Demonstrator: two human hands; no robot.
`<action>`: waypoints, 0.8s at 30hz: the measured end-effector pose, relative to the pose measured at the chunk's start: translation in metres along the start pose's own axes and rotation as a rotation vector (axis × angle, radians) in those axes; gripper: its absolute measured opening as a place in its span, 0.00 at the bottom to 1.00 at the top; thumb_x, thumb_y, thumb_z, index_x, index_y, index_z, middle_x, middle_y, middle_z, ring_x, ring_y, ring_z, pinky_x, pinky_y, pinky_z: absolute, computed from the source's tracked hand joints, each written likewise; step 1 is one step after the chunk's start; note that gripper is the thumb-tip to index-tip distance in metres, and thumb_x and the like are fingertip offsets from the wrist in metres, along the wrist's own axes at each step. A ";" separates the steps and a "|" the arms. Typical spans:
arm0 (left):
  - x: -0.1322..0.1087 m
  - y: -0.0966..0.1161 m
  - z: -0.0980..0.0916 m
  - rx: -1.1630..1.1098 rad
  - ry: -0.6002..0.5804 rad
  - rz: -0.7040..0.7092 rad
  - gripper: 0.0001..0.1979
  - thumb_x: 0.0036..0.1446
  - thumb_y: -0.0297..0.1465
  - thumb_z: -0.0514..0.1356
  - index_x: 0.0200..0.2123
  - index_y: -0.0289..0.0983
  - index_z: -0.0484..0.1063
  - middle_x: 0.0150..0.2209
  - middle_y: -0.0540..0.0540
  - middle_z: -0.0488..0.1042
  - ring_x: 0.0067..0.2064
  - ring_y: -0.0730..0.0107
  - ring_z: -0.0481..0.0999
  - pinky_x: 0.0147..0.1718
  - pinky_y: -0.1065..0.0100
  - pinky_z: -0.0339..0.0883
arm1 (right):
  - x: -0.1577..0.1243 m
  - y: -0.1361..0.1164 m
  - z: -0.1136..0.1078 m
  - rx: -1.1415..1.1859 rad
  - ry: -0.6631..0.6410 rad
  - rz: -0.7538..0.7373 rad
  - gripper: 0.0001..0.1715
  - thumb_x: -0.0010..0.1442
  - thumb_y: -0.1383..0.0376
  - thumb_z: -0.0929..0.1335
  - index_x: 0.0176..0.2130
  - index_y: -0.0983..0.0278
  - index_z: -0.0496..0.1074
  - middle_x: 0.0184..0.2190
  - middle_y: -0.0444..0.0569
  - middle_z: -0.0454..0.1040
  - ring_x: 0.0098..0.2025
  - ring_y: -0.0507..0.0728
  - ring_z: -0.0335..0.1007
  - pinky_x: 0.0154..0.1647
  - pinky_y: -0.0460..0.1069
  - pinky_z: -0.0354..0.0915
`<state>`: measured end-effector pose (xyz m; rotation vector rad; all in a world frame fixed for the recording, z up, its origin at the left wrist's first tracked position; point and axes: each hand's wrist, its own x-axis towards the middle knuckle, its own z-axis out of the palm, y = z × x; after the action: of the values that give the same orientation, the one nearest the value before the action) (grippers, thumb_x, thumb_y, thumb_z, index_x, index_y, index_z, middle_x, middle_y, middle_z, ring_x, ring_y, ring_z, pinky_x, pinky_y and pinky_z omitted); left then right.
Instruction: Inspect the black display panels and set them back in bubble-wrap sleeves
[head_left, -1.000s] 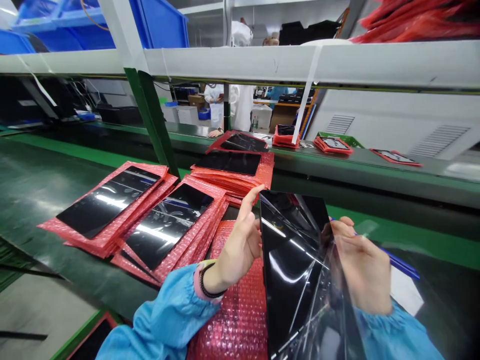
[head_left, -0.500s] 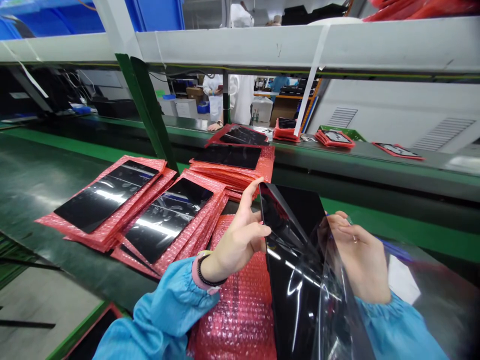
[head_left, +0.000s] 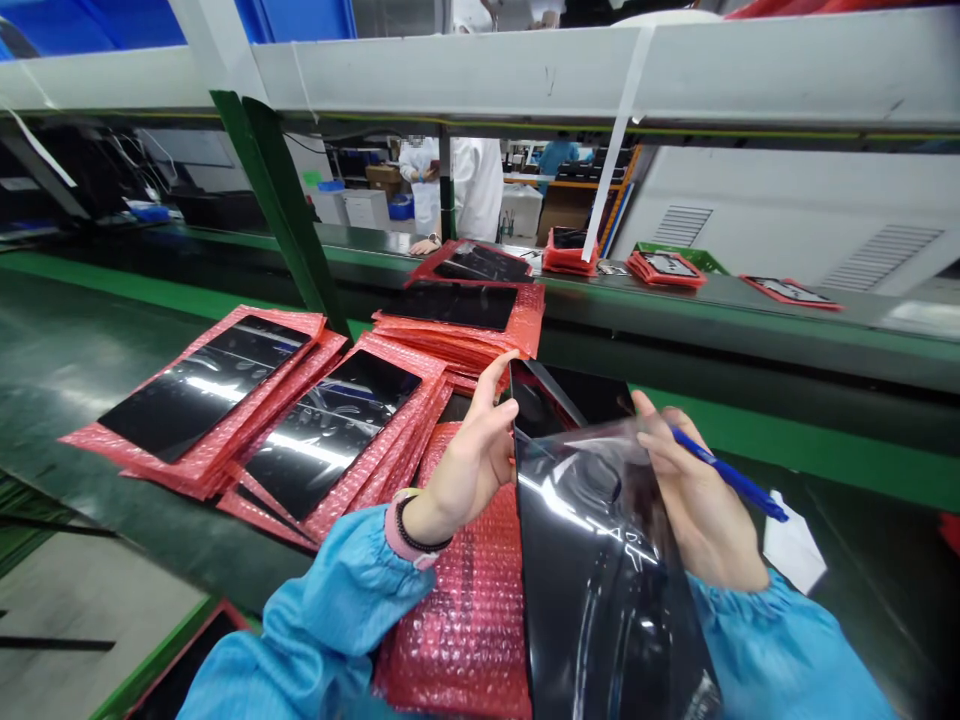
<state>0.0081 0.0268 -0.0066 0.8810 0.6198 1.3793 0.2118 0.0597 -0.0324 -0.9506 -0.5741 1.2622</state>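
From the head view, right at the grip: left hand [head_left: 472, 465] is closed on the upper left edge of a black panel [head_left: 600, 392], index finger up at the corner, thumb near the front face. Panel is tilted up between both hands, its lower end running out of frame at the bottom. Right hand [head_left: 697, 490] is at the panel's upper right, fingers bent, pinching the edge of a clear film [head_left: 585, 520] that covers most of the panel face below the fingertips. Glare is heavy there, so I can't tell whether those fingers also press on the panel itself. Blue pen [head_left: 731, 475] sticks out from the right hand's fingers, pointing away to the right. White paper [head_left: 793, 545] lies on the bench just right of that hand.

Under and left of the left hand: red bubble wrap [head_left: 469, 600], flat on the bench. Further left, two stacks of red bubble bags, each with a panel on top: near one [head_left: 334, 430], far one [head_left: 206, 385]. Beyond the left hand, another red stack [head_left: 461, 345], also topped by a dark panel. Well past the grip, a person in white [head_left: 476, 185] stands behind the bench.
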 end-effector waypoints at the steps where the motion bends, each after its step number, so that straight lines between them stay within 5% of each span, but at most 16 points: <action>1: 0.000 -0.002 -0.001 -0.001 0.003 0.013 0.31 0.56 0.36 0.59 0.62 0.45 0.57 0.45 0.47 0.75 0.38 0.65 0.76 0.38 0.64 0.71 | -0.001 0.002 0.001 -0.026 -0.032 -0.043 0.24 0.39 0.74 0.75 0.35 0.57 0.68 0.49 0.40 0.78 0.55 0.52 0.71 0.52 0.43 0.66; 6: -0.004 -0.013 -0.020 0.114 0.038 -0.030 0.42 0.48 0.27 0.68 0.63 0.45 0.54 0.53 0.48 0.73 0.55 0.59 0.72 0.57 0.60 0.60 | -0.008 0.027 -0.003 -0.097 -0.105 -0.104 0.22 0.41 0.69 0.76 0.37 0.56 0.69 0.55 0.44 0.75 0.64 0.58 0.61 0.66 0.55 0.51; 11: -0.017 -0.028 -0.047 0.075 0.183 -0.023 0.27 0.58 0.42 0.59 0.59 0.40 0.65 0.64 0.45 0.63 0.68 0.60 0.53 0.65 0.62 0.45 | -0.017 0.062 -0.015 -0.112 -0.141 -0.087 0.19 0.46 0.66 0.75 0.38 0.57 0.67 0.54 0.49 0.76 0.64 0.61 0.62 0.67 0.60 0.49; 16: -0.031 -0.040 -0.064 0.331 0.150 -0.130 0.46 0.44 0.26 0.68 0.66 0.46 0.54 0.71 0.51 0.42 0.71 0.62 0.39 0.67 0.66 0.39 | -0.027 0.083 -0.023 -0.164 -0.169 -0.116 0.18 0.51 0.62 0.72 0.42 0.57 0.65 0.62 0.53 0.67 0.64 0.62 0.61 0.65 0.62 0.52; 19: -0.034 -0.045 -0.069 0.429 0.173 -0.134 0.47 0.44 0.26 0.66 0.67 0.45 0.52 0.71 0.49 0.46 0.71 0.62 0.44 0.66 0.65 0.43 | -0.027 0.089 -0.030 -0.224 -0.193 -0.173 0.17 0.55 0.59 0.71 0.43 0.57 0.64 0.62 0.55 0.66 0.64 0.61 0.61 0.63 0.61 0.55; 24: -0.031 -0.047 -0.088 0.538 0.268 -0.132 0.32 0.54 0.36 0.60 0.63 0.40 0.62 0.69 0.47 0.53 0.71 0.60 0.44 0.67 0.63 0.41 | -0.006 0.079 -0.049 -0.402 -0.136 -0.322 0.19 0.53 0.56 0.72 0.42 0.60 0.66 0.57 0.58 0.72 0.61 0.64 0.65 0.60 0.61 0.60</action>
<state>-0.0409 0.0122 -0.0984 1.0601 1.2727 1.2364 0.2084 0.0418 -0.1240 -1.0546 -1.0721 0.9406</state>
